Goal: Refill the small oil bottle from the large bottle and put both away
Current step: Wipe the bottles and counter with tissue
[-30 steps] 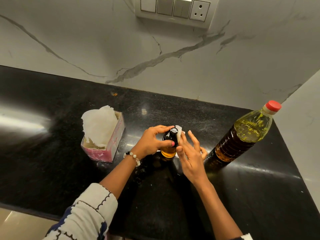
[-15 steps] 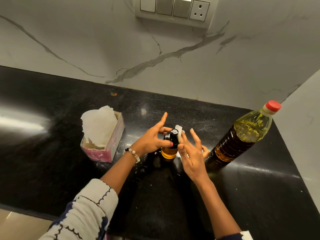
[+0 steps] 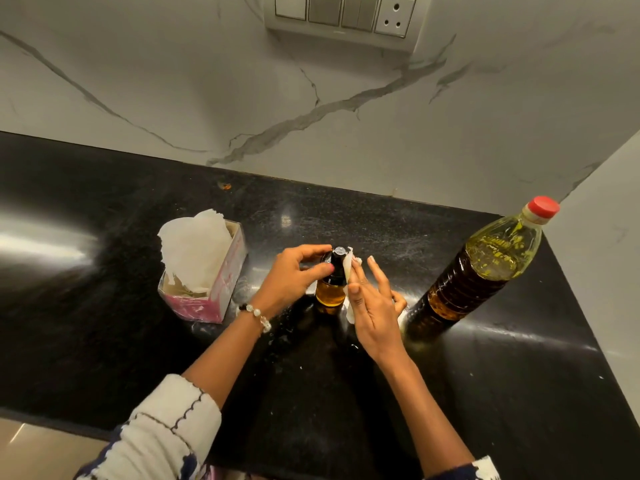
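Observation:
The small oil bottle (image 3: pixel 330 289) stands upright on the black counter (image 3: pixel 346 393), amber oil in its lower half and a black cap on top. My left hand (image 3: pixel 292 280) grips that cap from the left with thumb and fingers. My right hand (image 3: pixel 372 306) presses a white tissue (image 3: pixel 347 268) against the bottle's right side, fingers spread. The large oil bottle (image 3: pixel 481 268) with a red cap stands upright to the right, untouched.
A pink tissue box (image 3: pixel 214 292) with white tissue sticking out sits left of the small bottle. A marble wall runs behind the counter, with a switch panel (image 3: pixel 346 12) up high. A white side wall (image 3: pixel 606 254) closes the right edge.
My left index finger, raised half a second ago, has curled back down onto the cap. My right hand stays against the bottle with the tissue.

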`<state>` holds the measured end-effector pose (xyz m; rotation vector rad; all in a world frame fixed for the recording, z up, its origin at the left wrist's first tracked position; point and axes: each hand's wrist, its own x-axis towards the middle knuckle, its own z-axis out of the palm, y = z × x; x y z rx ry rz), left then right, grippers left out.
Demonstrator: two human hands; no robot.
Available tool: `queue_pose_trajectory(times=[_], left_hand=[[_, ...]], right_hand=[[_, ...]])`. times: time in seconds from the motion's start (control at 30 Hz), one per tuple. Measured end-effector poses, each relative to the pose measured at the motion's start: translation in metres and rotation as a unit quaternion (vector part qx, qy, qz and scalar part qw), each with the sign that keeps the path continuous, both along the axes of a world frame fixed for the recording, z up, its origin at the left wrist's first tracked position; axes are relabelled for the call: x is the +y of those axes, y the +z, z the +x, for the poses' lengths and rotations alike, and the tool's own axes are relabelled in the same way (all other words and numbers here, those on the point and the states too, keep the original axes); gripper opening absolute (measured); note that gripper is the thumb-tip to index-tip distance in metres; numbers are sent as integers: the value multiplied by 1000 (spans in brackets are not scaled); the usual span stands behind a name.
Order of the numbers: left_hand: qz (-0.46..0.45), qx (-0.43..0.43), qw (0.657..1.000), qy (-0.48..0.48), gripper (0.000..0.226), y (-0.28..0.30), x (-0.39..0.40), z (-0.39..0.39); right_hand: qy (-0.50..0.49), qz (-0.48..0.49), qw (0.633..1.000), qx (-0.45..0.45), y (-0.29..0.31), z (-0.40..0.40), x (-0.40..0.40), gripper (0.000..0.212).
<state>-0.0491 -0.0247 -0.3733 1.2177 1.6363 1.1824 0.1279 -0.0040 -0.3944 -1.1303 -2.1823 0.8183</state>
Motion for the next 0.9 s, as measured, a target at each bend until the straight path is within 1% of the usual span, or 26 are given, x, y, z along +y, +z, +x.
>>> queue_pose_trajectory(times=[0.07,0.13,0.2,0.27,0.4,0.5,0.63,0.77,0.83,0.9], left_hand=[[16,19,999,36,50,-5,-4,12],[28,16,998,60,53,-8,-4,18],[31,6,998,56,52,-8,-3,19],[28,14,999,38,52,-8,-1,16],[17,17,1000,-11,55,-10,-1,6],[4,-13,999,-30,60,-11,-1,4],[-24,-27,998,-58,71,-7,4,-2],[-55,-39,993,-94,80,-1,6,-11],[-72,-40,988,-129,84,4,8,-17],[-77,-16,987,-141,84,10,11,-22]], right_hand=[[-3,-10,1000,19,1,-2,3,54],[-10,-16,1000,20,0,-5,12,63],[-14,-13,1000,11,-1,-9,23,70],[-10,0,1000,1,2,-13,32,73],[0,55,998,-41,0,-9,29,63],[-9,80,995,-58,-7,2,16,66],[-22,57,996,-60,0,-5,24,71],[-11,21,999,-39,6,-19,43,82],[-4,25,999,-35,6,-18,39,78],[-7,39,998,-39,1,-13,31,74]])
